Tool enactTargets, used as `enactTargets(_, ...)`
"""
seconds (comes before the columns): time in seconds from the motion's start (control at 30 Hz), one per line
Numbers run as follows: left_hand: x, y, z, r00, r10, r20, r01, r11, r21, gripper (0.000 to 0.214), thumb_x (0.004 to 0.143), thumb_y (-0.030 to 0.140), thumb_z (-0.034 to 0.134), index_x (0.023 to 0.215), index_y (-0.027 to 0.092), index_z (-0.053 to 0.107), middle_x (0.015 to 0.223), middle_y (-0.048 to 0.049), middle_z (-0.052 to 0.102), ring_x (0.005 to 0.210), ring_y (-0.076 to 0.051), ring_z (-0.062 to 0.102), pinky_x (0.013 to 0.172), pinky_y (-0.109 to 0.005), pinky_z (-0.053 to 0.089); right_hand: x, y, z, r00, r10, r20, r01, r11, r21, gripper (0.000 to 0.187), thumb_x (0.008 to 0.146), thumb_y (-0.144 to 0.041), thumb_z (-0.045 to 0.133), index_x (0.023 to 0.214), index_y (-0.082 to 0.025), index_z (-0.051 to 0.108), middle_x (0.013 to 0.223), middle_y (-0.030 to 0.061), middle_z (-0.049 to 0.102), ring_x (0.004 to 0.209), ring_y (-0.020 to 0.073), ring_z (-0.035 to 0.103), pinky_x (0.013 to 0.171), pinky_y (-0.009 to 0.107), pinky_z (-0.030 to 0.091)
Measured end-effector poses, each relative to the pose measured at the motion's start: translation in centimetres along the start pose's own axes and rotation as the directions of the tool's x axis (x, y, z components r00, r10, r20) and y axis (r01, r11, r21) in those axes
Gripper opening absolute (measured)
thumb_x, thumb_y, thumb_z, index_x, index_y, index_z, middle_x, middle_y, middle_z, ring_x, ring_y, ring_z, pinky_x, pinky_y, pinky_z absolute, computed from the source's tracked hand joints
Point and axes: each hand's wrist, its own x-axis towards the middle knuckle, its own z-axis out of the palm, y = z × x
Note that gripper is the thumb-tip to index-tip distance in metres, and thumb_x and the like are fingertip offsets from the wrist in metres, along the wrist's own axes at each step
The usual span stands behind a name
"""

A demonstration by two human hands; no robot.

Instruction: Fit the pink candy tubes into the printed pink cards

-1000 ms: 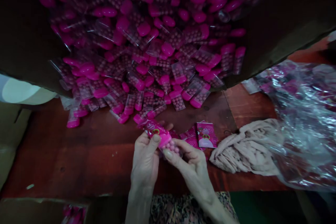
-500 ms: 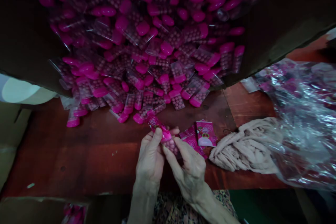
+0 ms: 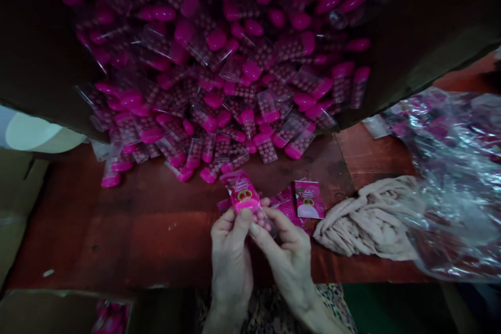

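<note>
Both of my hands meet over the near part of the table around one small candy box. My left hand [image 3: 233,250] pinches a printed pink sleeve [image 3: 240,188], its thumb pressed on the lower end. In the fingers of my right hand [image 3: 287,245] is the clear candy box [image 3: 261,219], with pink balls inside. The box's upper end meets the sleeve's lower end; how far it sits inside I cannot tell. Just right of the hands lie flat printed sleeves [image 3: 309,199], some overlapping. Beyond the hands spreads a heap of similar pink-capped candy boxes [image 3: 266,148].
The heap spills from a dark, wide-mouthed container [image 3: 395,62] onto the red-brown table [image 3: 129,229]. On the right are a crumpled beige cloth [image 3: 371,219] and a clear plastic bag [image 3: 457,193]. A carton [image 3: 66,308] with pink items stands below the table's left edge.
The sleeve has turned so its printed front faces up towards me. Both hands have shifted slightly right, still holding the sleeve and candy box together.
</note>
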Motion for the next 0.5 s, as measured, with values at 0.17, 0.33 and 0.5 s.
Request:
enactTargets(0.17, 0.5, 1.1, -0.8, 0.995, 0.094, -0.02, -0.093, 0.993, 0.074, 0.017, 0.067, 0.03, 0.072, 0.069, 0.014, 0.07, 0.061, -0.0024, 0.064, 0.057, -0.011, 0.057, 0.056, -0.021, 0.046, 0.5, -0.6, -0.1, 0.971, 0.17, 0.169, -0.201, 0.961, 0.191, 0.02, 0.071, -0.034, 0.068, 0.082, -0.018, 0.067, 0.06, -0.0029, 0.057, 0.05, 0.0091, 0.048, 0.047, 0.019, 0.044)
enactTargets(0.33, 0.6, 0.9, -1.4, 0.997, 0.053, -0.058, -0.052, 0.998, 0.026, 0.022, 0.071, 0.031, 0.068, 0.06, 0.013, 0.063, 0.051, 0.0021, 0.055, 0.046, -0.007, 0.048, 0.046, -0.017, 0.04, 0.4, -0.9, -0.8, 0.904, 0.186, 0.385, -0.272, 0.944, 0.184, 0.038, 0.075, -0.027, 0.065, 0.112, -0.021, 0.061, 0.065, -0.0032, 0.058, 0.054, 0.0094, 0.05, 0.054, 0.021, 0.045)
enactTargets(0.5, -0.1, 0.3, -1.2, 0.997, -0.067, -0.028, 0.068, 0.997, 0.042, 0.022, 0.074, 0.034, 0.065, 0.067, 0.013, 0.064, 0.043, 0.0052, 0.047, 0.034, -0.004, 0.037, 0.031, -0.016, 0.028, 0.5, -0.8, -0.4, 0.881, 0.229, 0.413, -0.365, 0.885, 0.288, 0.025, 0.079, -0.032, 0.063, 0.098, -0.016, 0.061, 0.057, -0.0059, 0.055, 0.043, 0.0051, 0.046, 0.046, 0.017, 0.04)
